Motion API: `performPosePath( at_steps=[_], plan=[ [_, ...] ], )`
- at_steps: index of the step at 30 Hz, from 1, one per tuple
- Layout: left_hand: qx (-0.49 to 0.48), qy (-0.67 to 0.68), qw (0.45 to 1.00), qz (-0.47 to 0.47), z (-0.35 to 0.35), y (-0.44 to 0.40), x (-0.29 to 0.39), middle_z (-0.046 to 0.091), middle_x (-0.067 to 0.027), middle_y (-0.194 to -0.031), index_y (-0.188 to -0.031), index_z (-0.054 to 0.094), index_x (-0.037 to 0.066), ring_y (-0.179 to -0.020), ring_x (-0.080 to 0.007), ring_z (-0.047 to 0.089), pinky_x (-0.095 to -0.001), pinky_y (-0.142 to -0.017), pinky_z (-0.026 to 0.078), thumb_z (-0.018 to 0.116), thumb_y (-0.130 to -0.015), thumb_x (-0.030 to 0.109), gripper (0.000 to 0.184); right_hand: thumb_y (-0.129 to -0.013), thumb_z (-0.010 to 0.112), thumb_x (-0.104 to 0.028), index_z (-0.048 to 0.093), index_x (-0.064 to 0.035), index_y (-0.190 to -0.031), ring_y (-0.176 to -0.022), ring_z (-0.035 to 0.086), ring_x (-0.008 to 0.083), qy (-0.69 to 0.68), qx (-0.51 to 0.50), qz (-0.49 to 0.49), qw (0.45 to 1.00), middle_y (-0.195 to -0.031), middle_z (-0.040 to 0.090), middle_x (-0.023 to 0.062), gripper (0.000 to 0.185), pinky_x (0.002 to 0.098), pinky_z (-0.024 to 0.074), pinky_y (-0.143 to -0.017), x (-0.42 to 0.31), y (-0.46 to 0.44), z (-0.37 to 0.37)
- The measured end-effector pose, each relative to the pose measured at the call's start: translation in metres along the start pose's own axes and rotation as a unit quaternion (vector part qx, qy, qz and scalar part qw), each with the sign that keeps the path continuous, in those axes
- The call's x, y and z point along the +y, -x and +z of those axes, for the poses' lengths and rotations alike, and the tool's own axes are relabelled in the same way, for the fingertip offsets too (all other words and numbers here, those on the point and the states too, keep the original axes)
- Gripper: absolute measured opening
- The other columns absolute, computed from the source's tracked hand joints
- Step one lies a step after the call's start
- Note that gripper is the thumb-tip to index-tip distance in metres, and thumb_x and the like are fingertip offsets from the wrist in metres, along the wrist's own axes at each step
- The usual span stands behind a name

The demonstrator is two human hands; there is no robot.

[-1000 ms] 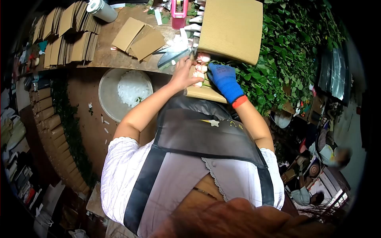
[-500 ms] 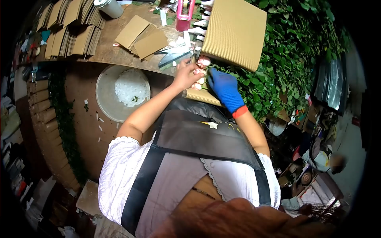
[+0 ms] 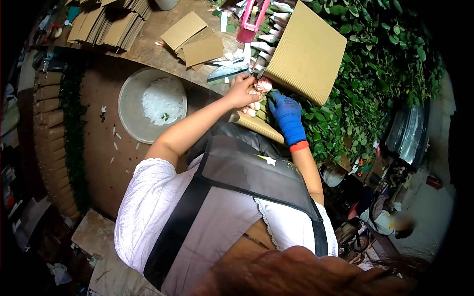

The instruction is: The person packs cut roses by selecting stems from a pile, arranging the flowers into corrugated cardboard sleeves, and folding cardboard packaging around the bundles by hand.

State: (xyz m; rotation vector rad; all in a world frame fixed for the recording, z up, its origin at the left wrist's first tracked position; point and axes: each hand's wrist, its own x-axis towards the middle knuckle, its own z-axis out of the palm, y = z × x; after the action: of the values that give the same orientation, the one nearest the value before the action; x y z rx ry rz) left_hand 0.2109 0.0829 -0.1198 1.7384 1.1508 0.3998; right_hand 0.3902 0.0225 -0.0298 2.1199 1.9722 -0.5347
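Bare and unglued from any glove, my left hand (image 3: 242,92) has its fingers and thumb closed around pale pink roses (image 3: 264,85) at the table's edge. Just right of the blooms, my right hand (image 3: 285,106) wears a blue knitted glove with an orange cuff. Its fingers curl among the green stems and leaves; what they grip is hidden. More rose heads lie below the left fingers, on a corrugated cardboard sheet (image 3: 259,127) in front of my apron. A larger corrugated cardboard piece (image 3: 308,52) lies just beyond both hands.
Scissors (image 3: 222,73) and cut cardboard pieces (image 3: 202,48) lie on the wooden table (image 3: 143,52). A pink tape dispenser (image 3: 249,29) stands near wrapped rose heads (image 3: 266,48). Dense foliage (image 3: 365,64) fills the right. A bucket (image 3: 127,111) with white scraps sits below left.
The view has shifted, so the table and hands appear slightly further right. Both hands stay at the roses, with my gloved right hand turned a little.
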Motion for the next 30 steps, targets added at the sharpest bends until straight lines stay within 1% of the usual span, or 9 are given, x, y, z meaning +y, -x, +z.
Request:
performPosePath(
  at_steps=[4, 8, 14, 19, 21, 25, 27, 29, 30],
  plan=[
    [0.069, 0.025, 0.997, 0.011, 0.005, -0.002, 0.003, 0.049, -0.0225, -0.133, -0.112, 0.066, 0.006, -0.124, -0.0402, 0.044, -0.0448, -0.107, 0.037, 0.079, -0.072, 0.035, 0.051, -0.091, 0.060, -0.036, 0.063, -0.0168, -0.119, -0.087, 0.069, 0.0344, -0.079, 0.056, -0.023, 0.995, -0.100, 0.072, 0.0142, 0.034, 0.0449, 0.0547, -0.075, 0.008, 0.010, 0.008],
    [0.082, 0.002, 0.995, 0.053, 0.004, 0.002, 0.000, 0.049, -0.0219, -0.134, -0.111, 0.067, 0.006, -0.125, -0.0399, 0.044, -0.0449, -0.107, 0.038, 0.079, -0.072, 0.033, 0.049, -0.088, 0.068, -0.033, 0.063, -0.0125, -0.126, -0.093, 0.070, 0.0327, -0.423, 0.129, 0.012, 0.897, -0.105, 0.072, 0.0145, 0.043, 0.0390, 0.0540, -0.081, 0.005, 0.022, 0.000],
    [0.083, 0.004, 0.995, 0.054, 0.007, 0.000, -0.002, 0.049, -0.0228, -0.136, -0.112, 0.068, 0.008, -0.126, -0.0397, 0.044, -0.0452, -0.108, 0.037, 0.078, -0.073, 0.032, 0.047, -0.087, 0.066, -0.045, 0.067, -0.0146, -0.119, -0.095, 0.069, 0.0332, -0.116, 0.056, 0.076, 0.989, -0.104, 0.072, 0.0142, 0.044, 0.0427, 0.0537, -0.083, 0.002, -0.005, -0.002],
    [0.072, 0.015, 0.996, 0.052, -0.001, 0.002, 0.004, 0.050, -0.0229, -0.134, -0.109, 0.070, 0.010, -0.126, -0.0402, 0.045, -0.0453, -0.107, 0.038, 0.080, -0.073, 0.033, 0.043, -0.088, 0.067, -0.040, 0.070, -0.0166, -0.114, -0.089, 0.069, 0.0249, -0.214, 0.076, 0.071, 0.971, -0.099, 0.072, 0.0100, 0.035, 0.0362, 0.0536, -0.080, 0.012, 0.005, -0.018],
    [0.077, 0.012, 0.995, 0.055, 0.001, 0.002, 0.002, 0.050, -0.0228, -0.134, -0.109, 0.071, 0.012, -0.125, -0.0404, 0.046, -0.0454, -0.106, 0.038, 0.081, -0.073, 0.035, 0.043, -0.089, 0.068, -0.032, 0.070, -0.0129, -0.114, -0.085, 0.068, 0.0184, -0.376, 0.081, 0.113, 0.916, -0.097, 0.073, 0.0075, 0.032, 0.0309, 0.0529, -0.079, 0.012, 0.038, -0.058],
    [0.080, 0.016, 0.993, 0.086, 0.001, -0.001, 0.003, 0.054, -0.0232, -0.129, -0.106, 0.074, 0.011, -0.123, -0.0390, 0.049, -0.0450, -0.104, 0.040, 0.082, -0.075, 0.034, 0.039, -0.094, 0.062, -0.013, 0.068, -0.0004, -0.117, -0.092, 0.063, 0.0159, -0.357, 0.398, 0.119, 0.837, -0.104, 0.070, 0.0052, 0.027, 0.0310, 0.0513, -0.086, 0.079, 0.138, -0.110],
    [0.074, -0.009, 0.994, 0.078, 0.002, -0.002, -0.001, 0.054, -0.0242, -0.129, -0.106, 0.074, 0.010, -0.123, -0.0394, 0.050, -0.0456, -0.104, 0.041, 0.082, -0.075, 0.035, 0.041, -0.095, 0.058, -0.011, 0.061, 0.0066, -0.124, -0.103, 0.063, 0.0238, -0.427, 0.647, 0.131, 0.617, -0.120, 0.065, 0.0171, 0.035, 0.0378, 0.0500, -0.096, 0.155, 0.200, -0.127],
    [0.073, -0.007, 0.994, 0.082, 0.000, -0.002, -0.001, 0.052, -0.0248, -0.131, -0.102, 0.074, 0.009, -0.121, -0.0406, 0.050, -0.0448, -0.103, 0.042, 0.081, -0.076, 0.036, 0.039, -0.098, 0.046, -0.020, 0.060, 0.0135, -0.120, -0.114, 0.059, 0.0346, -0.620, 0.648, -0.049, 0.439, -0.124, 0.061, 0.0285, 0.043, 0.0442, 0.0450, -0.105, 0.151, 0.270, -0.183],
    [0.068, -0.009, 0.994, 0.086, 0.001, -0.003, -0.006, 0.052, -0.0249, -0.131, -0.103, 0.074, 0.009, -0.121, -0.0405, 0.051, -0.0449, -0.103, 0.042, 0.081, -0.076, 0.036, 0.039, -0.095, 0.050, -0.015, 0.060, 0.0123, -0.121, -0.110, 0.062, 0.0354, -0.554, 0.698, -0.078, 0.446, -0.122, 0.062, 0.0270, 0.039, 0.0429, 0.0478, -0.101, 0.161, 0.296, -0.183]
  ],
)
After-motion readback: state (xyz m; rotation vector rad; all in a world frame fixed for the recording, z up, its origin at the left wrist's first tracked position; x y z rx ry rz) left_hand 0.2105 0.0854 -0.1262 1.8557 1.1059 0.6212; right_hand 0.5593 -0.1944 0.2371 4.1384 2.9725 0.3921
